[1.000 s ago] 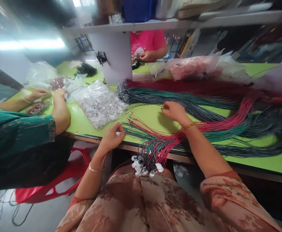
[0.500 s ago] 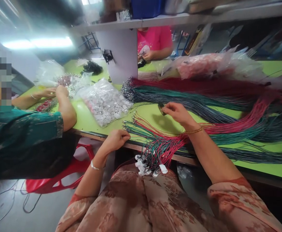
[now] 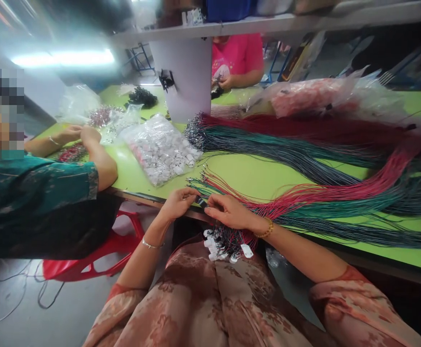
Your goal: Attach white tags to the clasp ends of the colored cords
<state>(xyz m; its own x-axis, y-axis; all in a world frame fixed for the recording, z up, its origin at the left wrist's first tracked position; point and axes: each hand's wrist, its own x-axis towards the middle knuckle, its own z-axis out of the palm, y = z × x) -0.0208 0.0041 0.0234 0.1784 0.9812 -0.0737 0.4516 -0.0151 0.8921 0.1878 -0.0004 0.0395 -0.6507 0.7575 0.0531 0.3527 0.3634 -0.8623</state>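
Small, dark, oblong piece [image 3: 202, 202] slants between fingertips: my right hand [image 3: 228, 212] pinches near end; my left hand [image 3: 177, 205], fingers closed, meets far end.

dark piece [image 3: 202, 202] partly finger-hidden, kind unclear; blue container [image 3: 228, 9] cropped at top

Along the front edge of the bench [image 3: 252, 180], wires [image 3: 304, 195] look smooth and plastic-coated; the bag [image 3: 165, 152] is glossy, crinkled clear plastic.
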